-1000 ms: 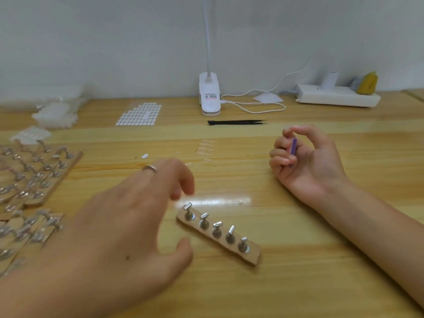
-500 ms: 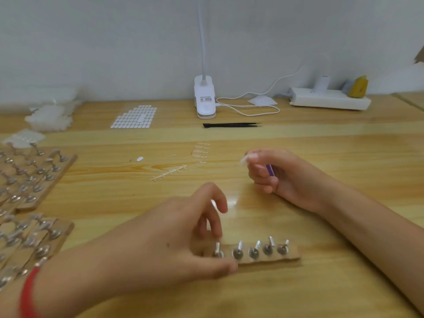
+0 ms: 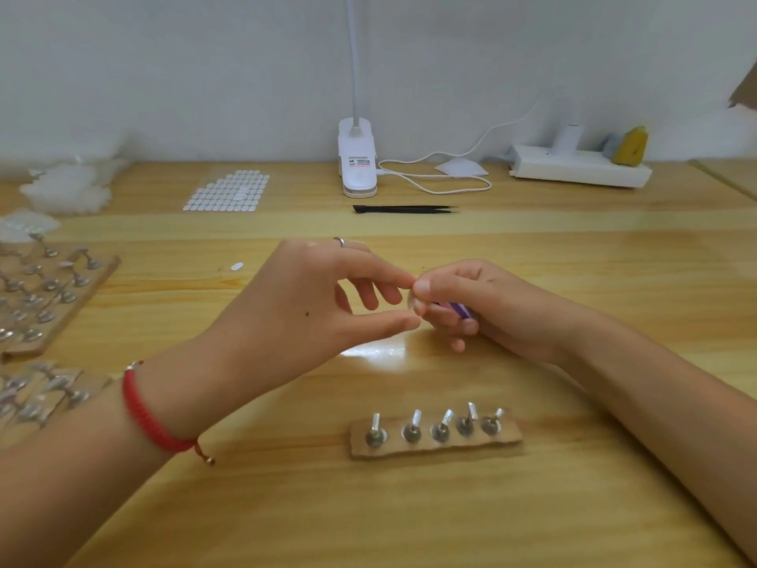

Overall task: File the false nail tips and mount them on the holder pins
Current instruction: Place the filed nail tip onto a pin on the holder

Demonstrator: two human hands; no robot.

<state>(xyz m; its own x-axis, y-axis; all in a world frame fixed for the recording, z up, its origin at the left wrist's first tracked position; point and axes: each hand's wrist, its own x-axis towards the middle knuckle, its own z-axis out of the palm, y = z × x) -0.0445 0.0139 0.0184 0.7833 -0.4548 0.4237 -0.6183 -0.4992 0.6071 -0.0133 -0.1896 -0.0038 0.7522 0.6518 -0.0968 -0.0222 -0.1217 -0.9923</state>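
Meeting above a wooden table [image 3: 409, 518], a person's hands share one clear nail tip [image 3: 411, 300]. The right hand [image 3: 491, 309] pinches it between thumb and forefinger while its other fingers curl round a purple file [image 3: 458, 309]. The left hand [image 3: 295, 305], wearing a ring [image 3: 339, 241] and a red bracelet [image 3: 149, 416], brackets the tip with thumb and forefinger outstretched; whether it grips cannot be told. Nearer the camera lies a cardboard holder strip [image 3: 434, 448] with five bare pins [image 3: 440, 424]. More holders [image 3: 53, 297] sit at the left. Black tweezers [image 3: 403, 209], a lamp clip [image 3: 357, 161] and a power strip [image 3: 577, 168] line the far side.
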